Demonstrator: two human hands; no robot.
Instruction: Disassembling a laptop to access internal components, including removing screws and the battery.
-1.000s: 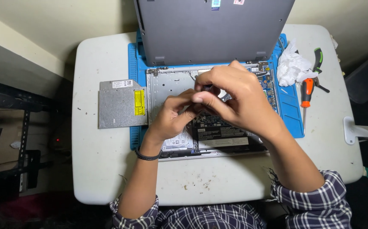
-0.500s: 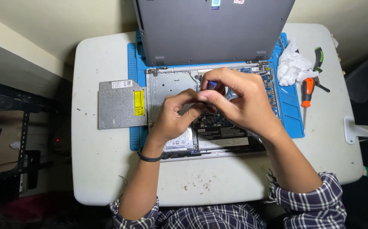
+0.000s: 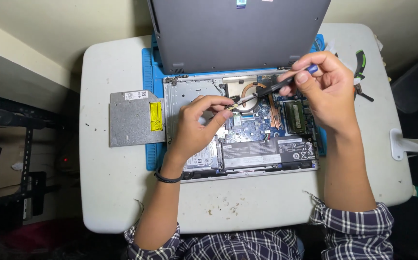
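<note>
An opened laptop (image 3: 247,144) lies bottom-up on a blue mat (image 3: 149,77), its circuit board, fan, battery and round disk drive exposed. My right hand (image 3: 322,89) grips a slim screwdriver (image 3: 271,89) with a blue cap, its shaft slanting down to the left over the fan. My left hand (image 3: 199,125) pinches something small at the screwdriver's tip, just left of the fan; what it is I cannot make out. A black band circles my left wrist.
A grey optical drive (image 3: 134,118) with a yellow label lies on the white table (image 3: 112,192) left of the mat. Green-handled tools (image 3: 360,62) and crumpled white cloth sit at the right. The laptop's lid (image 3: 238,31) stands up behind. A dark shelf is at far left.
My right hand has drawn away to the right and up, uncovering the board. The screwdriver now spans the fan, and my left fingers meet its tip.
</note>
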